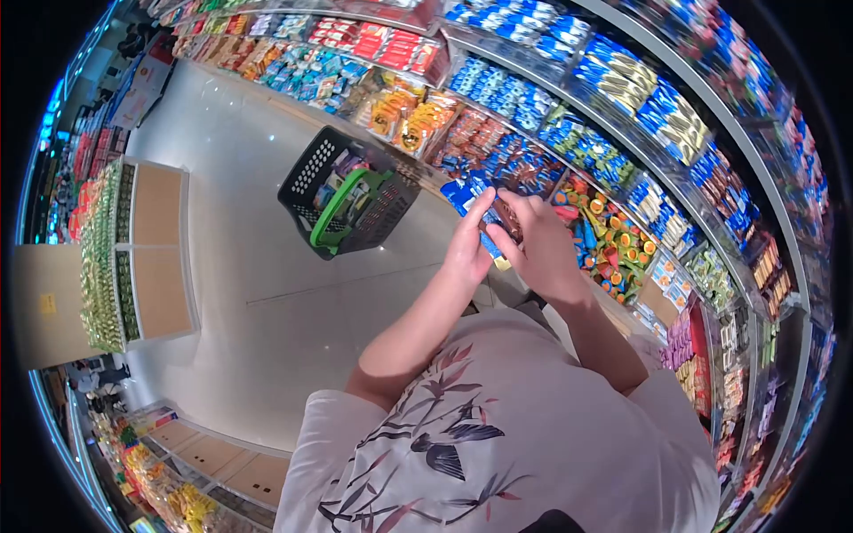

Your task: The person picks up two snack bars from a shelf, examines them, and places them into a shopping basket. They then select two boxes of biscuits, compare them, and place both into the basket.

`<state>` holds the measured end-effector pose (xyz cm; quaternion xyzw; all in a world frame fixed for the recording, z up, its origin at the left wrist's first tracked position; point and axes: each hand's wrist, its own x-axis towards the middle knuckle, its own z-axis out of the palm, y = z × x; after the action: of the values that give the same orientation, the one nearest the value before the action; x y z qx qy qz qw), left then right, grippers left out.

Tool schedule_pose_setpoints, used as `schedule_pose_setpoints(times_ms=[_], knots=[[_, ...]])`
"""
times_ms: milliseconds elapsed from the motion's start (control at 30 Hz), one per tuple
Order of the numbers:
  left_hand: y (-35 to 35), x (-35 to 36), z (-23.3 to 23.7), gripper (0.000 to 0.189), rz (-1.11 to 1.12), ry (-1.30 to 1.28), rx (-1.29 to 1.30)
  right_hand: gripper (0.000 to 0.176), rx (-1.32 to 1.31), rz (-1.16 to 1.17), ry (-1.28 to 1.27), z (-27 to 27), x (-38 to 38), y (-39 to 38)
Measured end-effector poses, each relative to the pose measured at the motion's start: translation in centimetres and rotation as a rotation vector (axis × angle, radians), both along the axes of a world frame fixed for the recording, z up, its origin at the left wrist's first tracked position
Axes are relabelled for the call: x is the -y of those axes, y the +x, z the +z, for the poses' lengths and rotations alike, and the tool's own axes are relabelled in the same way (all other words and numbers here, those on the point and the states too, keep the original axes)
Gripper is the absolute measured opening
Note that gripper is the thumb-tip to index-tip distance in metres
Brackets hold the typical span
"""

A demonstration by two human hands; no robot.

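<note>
Both hands are raised in front of the shelf, close together around blue-and-brown snack packaging. My left hand (469, 242) grips a blue snack packet (462, 193), its thumb lying along the side and the printed top sticking out past the fingers. My right hand (544, 244) is closed over a brown wrapper (507, 218), with thumb and fingers pinching it. Blue and brown lie against each other; I cannot tell whether they are one packet or two. A pale yellow edge shows below the right thumb. Behind the hands are bins of blue and brown wrapped snacks (524, 164).
A dark basket with a green handle (342, 213) stands on the floor to the left, holding several packages. Tiered snack shelves (613, 84) curve along the front and right. A display stand (160, 209) stands farther left across the tiled floor (240, 311).
</note>
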<state>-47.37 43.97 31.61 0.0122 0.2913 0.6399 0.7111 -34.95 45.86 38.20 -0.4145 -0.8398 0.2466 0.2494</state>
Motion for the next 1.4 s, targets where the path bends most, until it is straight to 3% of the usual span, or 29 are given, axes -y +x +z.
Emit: schedule_pose_setpoints(times_ms=[33, 133, 200, 267, 333, 567, 667, 900, 1033, 1133, 1300, 1400], knots=[[-1.6, 0.5, 0.5, 0.019, 0.042, -0.019, -0.002, 0.042, 0.004, 0.028, 0.058, 0.7, 0.5, -1.6], [-6.6, 1.9, -0.3, 0.019, 0.086, 0.028, 0.037, 0.04, -0.259, 0.396, -0.224, 6.1, 1.7, -5.0], [-8.1, 2.5, 0.4, 0.022, 0.242, -0.009, 0.109, 0.04, -0.485, 0.801, -0.499, 10.0, 2.8, -7.0], [-9.8, 2.8, 0.3, 0.022, 0.337, -0.044, 0.13, 0.039, -0.621, 1.354, -0.732, 12.4, 3.2, -8.9], [-11.3, 3.1, -0.6, 0.022, 0.374, -0.055, 0.148, 0.035, -0.824, 1.687, -0.916, 12.9, 3.8, -11.5], [-17.6, 4.5, 0.2, 0.022, 0.491, -0.156, 0.104, 0.028, -0.816, 2.025, -1.242, 10.8, 0.4, -19.5], [-20.7, 4.3, 0.8, 0.024, 0.622, -0.133, 0.091, 0.025, -0.705, 2.092, -1.428, 11.1, -2.8, -22.9], [-27.7, 6.2, 0.9, 0.024, 0.888, -0.036, 0.155, 0.024, -0.773, 1.97, -1.688, 10.5, -6.0, -29.2], [-32.1, 7.9, 0.1, 0.024, 0.99, 0.021, 0.199, 0.022, -0.856, 1.939, -1.689, 8.9, -5.6, -32.8], [-36.7, 9.7, -2.5, 0.024, 1.069, -0.098, 0.121, 0.022, -0.975, 1.838, -1.569, 6.9, -4.1, -35.5], [-46.2, 10.6, -7.4, 0.024, 0.962, -0.16, 0.218, 0.021, -1.084, 1.604, -1.475, 4.2, -0.9, -42.5], [-51.8, 9.2, -9.5, 0.024, 0.739, -0.307, 0.021, 0.022, -0.912, 1.606, -1.497, 2.5, -0.8, -47.4]])
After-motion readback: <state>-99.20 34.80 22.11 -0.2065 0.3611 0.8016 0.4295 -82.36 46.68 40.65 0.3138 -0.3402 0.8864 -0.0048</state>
